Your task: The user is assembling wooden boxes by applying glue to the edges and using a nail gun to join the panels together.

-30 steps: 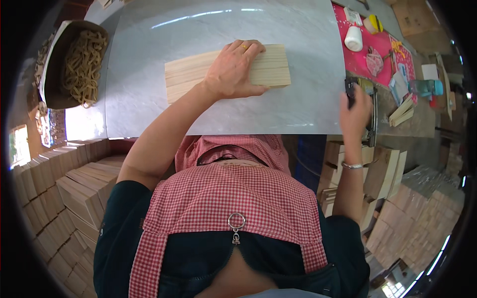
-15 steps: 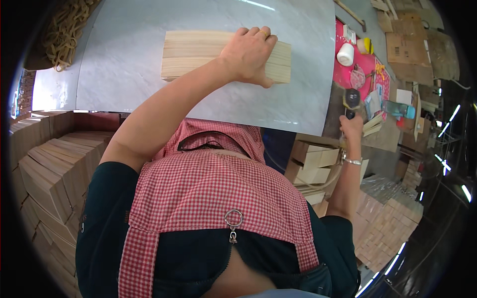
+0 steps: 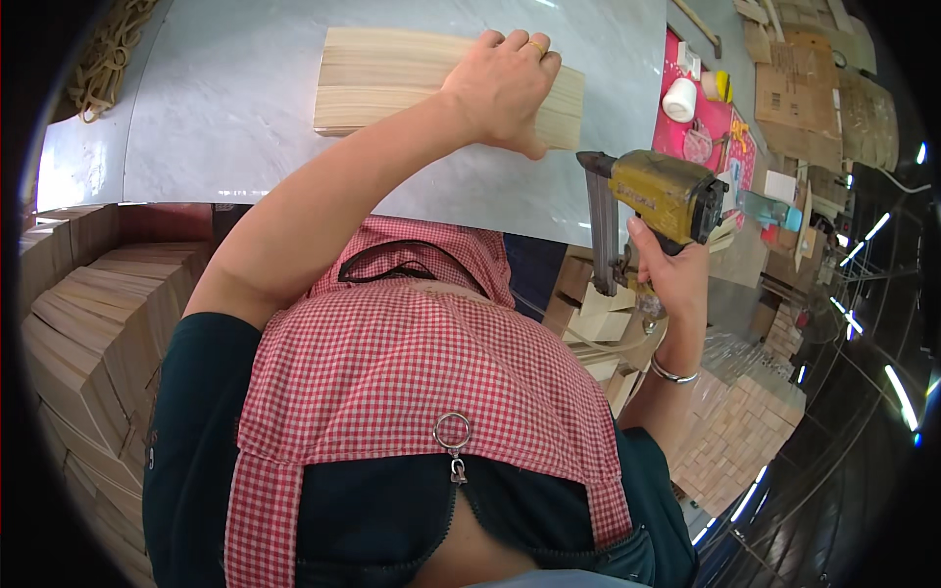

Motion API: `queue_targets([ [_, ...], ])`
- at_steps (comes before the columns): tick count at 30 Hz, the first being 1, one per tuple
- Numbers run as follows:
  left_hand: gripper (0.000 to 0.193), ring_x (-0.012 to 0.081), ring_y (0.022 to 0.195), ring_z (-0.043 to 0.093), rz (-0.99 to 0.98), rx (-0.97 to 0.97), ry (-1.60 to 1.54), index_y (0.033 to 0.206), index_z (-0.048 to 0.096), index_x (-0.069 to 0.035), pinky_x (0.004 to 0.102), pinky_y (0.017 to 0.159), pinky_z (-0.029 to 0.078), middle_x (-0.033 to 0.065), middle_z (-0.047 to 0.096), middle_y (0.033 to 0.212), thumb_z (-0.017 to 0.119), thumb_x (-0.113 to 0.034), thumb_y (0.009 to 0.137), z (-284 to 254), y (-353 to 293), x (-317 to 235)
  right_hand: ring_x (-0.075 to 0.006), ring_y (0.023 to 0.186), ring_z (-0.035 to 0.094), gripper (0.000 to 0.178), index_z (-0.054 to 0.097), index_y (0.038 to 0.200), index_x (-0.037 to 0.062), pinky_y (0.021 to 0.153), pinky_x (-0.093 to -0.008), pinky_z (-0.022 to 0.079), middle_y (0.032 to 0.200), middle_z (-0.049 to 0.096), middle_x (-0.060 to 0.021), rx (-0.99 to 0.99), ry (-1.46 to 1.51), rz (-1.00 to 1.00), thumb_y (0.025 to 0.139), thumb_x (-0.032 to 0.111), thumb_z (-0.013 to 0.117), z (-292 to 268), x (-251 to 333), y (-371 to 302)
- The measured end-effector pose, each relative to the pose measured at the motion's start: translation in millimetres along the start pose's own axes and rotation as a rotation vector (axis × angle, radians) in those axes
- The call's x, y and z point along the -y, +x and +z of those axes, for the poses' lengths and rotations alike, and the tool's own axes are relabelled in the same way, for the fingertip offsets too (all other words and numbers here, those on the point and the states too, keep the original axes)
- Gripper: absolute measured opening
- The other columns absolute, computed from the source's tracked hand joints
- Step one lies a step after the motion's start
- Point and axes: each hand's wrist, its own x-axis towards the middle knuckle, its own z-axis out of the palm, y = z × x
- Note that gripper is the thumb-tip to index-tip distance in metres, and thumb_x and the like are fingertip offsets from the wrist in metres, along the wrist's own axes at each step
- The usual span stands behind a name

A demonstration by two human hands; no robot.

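On the grey marbled tabletop (image 3: 294, 181) lies a long rectangular piece of pale wood (image 3: 392, 83). My left hand (image 3: 500, 93) grips it across its right part, with the fingers over the far edge and the thumb at the near edge. A yellow and black nail gun (image 3: 662, 191) is in my right hand (image 3: 674, 269), held up by its handle. Its dark nose points left, close to the near right corner of the wood, and the long magazine runs down toward me. Whether the nose touches the wood I cannot tell.
Right of the tabletop, a pink surface carries a white bottle (image 3: 679, 101) and a yellow tape roll (image 3: 718, 86). A hammer (image 3: 698, 27) lies beyond them. Stacked wooden pieces (image 3: 108, 323) stand at the left, more (image 3: 740, 421) at the right. Rubber bands (image 3: 108, 54) hang far left.
My right hand has lifted the nail gun from the right side and swung it left toward the wood. My left hand keeps its grip on the wood.
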Motion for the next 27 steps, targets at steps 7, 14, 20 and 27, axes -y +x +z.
queue_targets([
  [7, 0.081, 0.0263, 0.104, 0.054, -0.002, 0.026, -0.013, 0.120, 0.063, -0.002, 0.0401, 0.097, 0.040, 0.0112, 0.060, 0.116, 0.082, -0.053, 0.059, -4, -1, -2, -0.0071, 0.044, 0.045, 0.020, 0.066, 0.098, -0.0014, 0.040, -0.0217, 0.040, 0.063, 0.058, -0.0011, 0.032, -0.004, 0.006, 0.091, 0.015, 0.076, 9, 6, 5],
  [14, 0.081, 0.0259, 0.103, 0.054, -0.004, 0.031, -0.018, 0.119, 0.063, -0.002, 0.0397, 0.096, 0.040, 0.0112, 0.060, 0.114, 0.081, -0.052, 0.058, -4, -1, -1, -0.0088, 0.043, 0.047, 0.018, 0.067, 0.091, -0.0016, 0.039, -0.0229, 0.039, 0.064, 0.060, -0.0025, 0.001, 0.052, 0.005, 0.088, 0.014, 0.077, 15, 16, 8],
  [20, 0.079, 0.0257, 0.101, 0.054, 0.009, -0.015, -0.010, 0.116, 0.065, -0.002, 0.0395, 0.094, 0.040, 0.0112, 0.061, 0.112, 0.081, -0.052, 0.057, -2, -1, 0, -0.0090, 0.042, 0.048, 0.021, 0.068, 0.093, -0.0026, 0.040, -0.0224, 0.040, 0.063, 0.060, -0.0027, -0.047, 0.027, 0.038, 0.089, 0.016, 0.077, 21, 26, 23],
  [27, 0.080, 0.0260, 0.102, 0.054, -0.006, 0.007, -0.029, 0.117, 0.065, -0.001, 0.0396, 0.094, 0.040, 0.0114, 0.061, 0.114, 0.080, -0.052, 0.057, -5, -1, -1, -0.0091, 0.042, 0.048, 0.024, 0.068, 0.094, -0.0028, 0.040, -0.0225, 0.040, 0.061, 0.059, -0.0024, -0.017, 0.005, 0.060, 0.089, 0.019, 0.077, 21, 28, 30],
])
